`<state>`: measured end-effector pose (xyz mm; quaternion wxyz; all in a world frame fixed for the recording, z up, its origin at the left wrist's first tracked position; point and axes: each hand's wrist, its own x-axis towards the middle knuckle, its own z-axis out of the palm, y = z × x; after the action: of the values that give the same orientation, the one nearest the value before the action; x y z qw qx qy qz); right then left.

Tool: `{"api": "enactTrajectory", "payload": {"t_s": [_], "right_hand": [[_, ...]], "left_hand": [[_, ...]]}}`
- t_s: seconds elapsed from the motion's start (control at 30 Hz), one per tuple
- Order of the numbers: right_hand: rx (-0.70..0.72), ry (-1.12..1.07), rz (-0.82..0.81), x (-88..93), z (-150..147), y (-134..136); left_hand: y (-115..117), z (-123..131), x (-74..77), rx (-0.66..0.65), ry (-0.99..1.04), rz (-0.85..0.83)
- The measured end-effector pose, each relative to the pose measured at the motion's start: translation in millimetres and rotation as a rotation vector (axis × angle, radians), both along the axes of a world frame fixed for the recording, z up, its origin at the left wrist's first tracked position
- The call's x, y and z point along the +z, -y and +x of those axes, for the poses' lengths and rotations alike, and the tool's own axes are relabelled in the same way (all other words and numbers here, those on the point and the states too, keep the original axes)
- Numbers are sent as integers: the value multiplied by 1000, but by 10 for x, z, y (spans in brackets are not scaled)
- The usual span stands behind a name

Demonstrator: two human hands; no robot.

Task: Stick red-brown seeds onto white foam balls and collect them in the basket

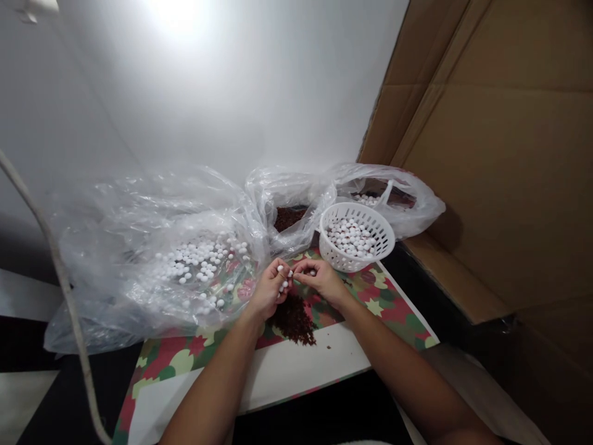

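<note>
My left hand (271,285) is closed around several small white balls (280,269), which show between its fingers. Close against it, my right hand (319,278) pinches at one of the balls, and another white ball peeks out from its curled fingers. What exactly the right fingertips grip is too small to make out. Below both hands lies a pile of small dark reddish-brown pieces (294,321). Just beyond the right hand stands a white slotted plastic basket (327,247) filled with white balls that have reddish-brown specks among them.
A large clear plastic bag (106,235) with many white balls spreads out at left. Behind the hands, another clear bag (259,191) holds reddish-brown pieces. A third bag (426,210) sits behind the basket. Cardboard (500,154) rises at right; a pale cable (60,272) hangs at left.
</note>
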<state>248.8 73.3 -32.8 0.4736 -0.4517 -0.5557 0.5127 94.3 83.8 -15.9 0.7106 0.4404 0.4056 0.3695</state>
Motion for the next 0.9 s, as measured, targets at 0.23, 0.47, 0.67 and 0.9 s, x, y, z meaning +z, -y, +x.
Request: {"api": "enactTrajectory", "payload": {"t_s": [0.23, 0.47, 0.67, 0.9], "right_hand": [[-53, -14, 2, -68, -45, -9], [-18, -14, 105, -57, -63, -2], [-63, 39, 109, -86, -99, -34], [-108, 194, 77, -219, 53, -134]], "left_hand": [[24, 44, -12, 38, -29, 18], [19, 45, 11, 32, -32, 10], [4, 63, -14, 71, 17, -64], [-101, -116, 64, 43, 215, -243]]}}
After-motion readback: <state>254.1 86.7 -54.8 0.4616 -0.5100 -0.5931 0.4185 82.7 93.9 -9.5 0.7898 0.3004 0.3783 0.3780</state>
